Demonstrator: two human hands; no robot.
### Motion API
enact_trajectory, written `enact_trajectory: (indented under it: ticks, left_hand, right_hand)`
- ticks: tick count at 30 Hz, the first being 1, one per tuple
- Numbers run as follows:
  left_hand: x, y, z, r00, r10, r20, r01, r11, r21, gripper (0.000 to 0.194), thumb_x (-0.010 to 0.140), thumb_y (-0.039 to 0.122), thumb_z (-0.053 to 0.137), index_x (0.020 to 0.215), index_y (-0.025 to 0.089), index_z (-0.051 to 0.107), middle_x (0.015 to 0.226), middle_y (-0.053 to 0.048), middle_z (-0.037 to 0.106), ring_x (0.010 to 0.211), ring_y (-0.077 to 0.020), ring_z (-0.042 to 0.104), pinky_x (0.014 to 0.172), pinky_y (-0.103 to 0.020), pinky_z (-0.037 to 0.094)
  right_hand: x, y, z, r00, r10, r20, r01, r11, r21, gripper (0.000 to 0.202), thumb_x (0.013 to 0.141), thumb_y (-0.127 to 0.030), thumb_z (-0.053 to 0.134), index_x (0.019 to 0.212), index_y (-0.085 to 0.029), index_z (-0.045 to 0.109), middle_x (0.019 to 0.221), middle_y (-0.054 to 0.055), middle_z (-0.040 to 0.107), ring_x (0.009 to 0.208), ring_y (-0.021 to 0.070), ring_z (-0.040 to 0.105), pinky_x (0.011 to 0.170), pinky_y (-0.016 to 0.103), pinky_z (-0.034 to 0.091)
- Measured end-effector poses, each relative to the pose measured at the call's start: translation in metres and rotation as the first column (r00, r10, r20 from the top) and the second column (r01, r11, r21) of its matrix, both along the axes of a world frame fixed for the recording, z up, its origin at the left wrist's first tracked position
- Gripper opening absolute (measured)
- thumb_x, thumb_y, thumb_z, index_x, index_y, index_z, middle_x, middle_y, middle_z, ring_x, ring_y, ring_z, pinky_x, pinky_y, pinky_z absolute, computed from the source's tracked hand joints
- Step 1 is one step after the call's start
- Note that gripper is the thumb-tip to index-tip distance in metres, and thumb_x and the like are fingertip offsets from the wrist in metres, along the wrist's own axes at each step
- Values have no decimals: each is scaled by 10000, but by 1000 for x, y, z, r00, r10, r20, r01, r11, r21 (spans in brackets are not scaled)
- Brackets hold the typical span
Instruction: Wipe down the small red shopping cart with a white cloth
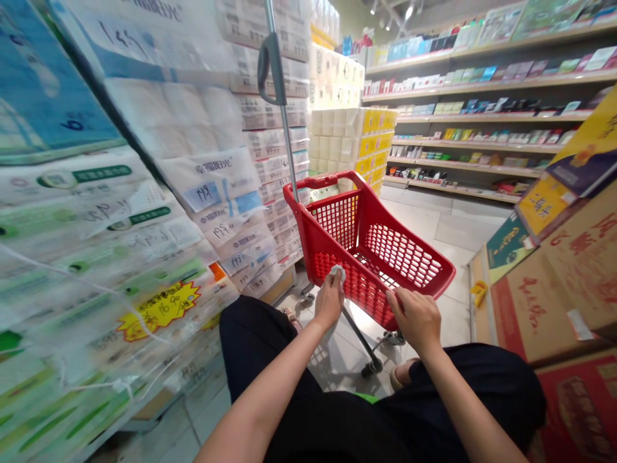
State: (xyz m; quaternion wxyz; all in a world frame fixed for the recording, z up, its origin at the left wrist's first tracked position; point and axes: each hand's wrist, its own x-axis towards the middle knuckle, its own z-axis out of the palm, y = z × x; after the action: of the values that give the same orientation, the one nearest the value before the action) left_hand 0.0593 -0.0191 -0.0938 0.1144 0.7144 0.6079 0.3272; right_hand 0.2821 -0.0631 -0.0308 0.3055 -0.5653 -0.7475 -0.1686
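A red plastic shopping cart (pixel 348 283) with a perforated basket stands in front of me. My left hand (pixel 330 301) is closed on a crumpled white cloth or tissue (pixel 339 271), held against the near side of the basket. My right hand (pixel 415 316) grips the near top rim of the basket, its fingers curled over the edge. A tall metal pole (pixel 288 138) with a grey handle (pixel 273 69) rises at the cart's far left corner.
Stacked white tissue packs (pixel 212 167) line the left side. Cardboard boxes (pixel 544 308) stand close on the right. Stocked shelves (pixel 482 119) run along the back beyond the tiled floor (pixel 429 218). My knees flank the cart's near end.
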Motion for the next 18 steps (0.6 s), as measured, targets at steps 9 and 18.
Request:
enact_trajectory:
  ticks: [9,18]
  left_hand:
    - [1,8,-11,999,19,35,-20,999,34,584,944,290,425,1507,280,269,1329,-111,469,1060,-221,569,927,-330,472]
    - [10,-15,-37,988,-27,150,27,1000,0,642,934,275,406,1532,306,177,1335,-114,461,974,-201,601,829,-305,504]
  right_hand:
    - [-2,2,0,1000,6,-10,-6,1000,-3,306,977,-401,445,816,-201,613,740,18,670,717,155,576,720,313,287]
    - [1,-2,0,1000,4,2,-4,1000,1,298,974,-392,464,799,-199,609,728,12,661,706,148,565,721,310,281]
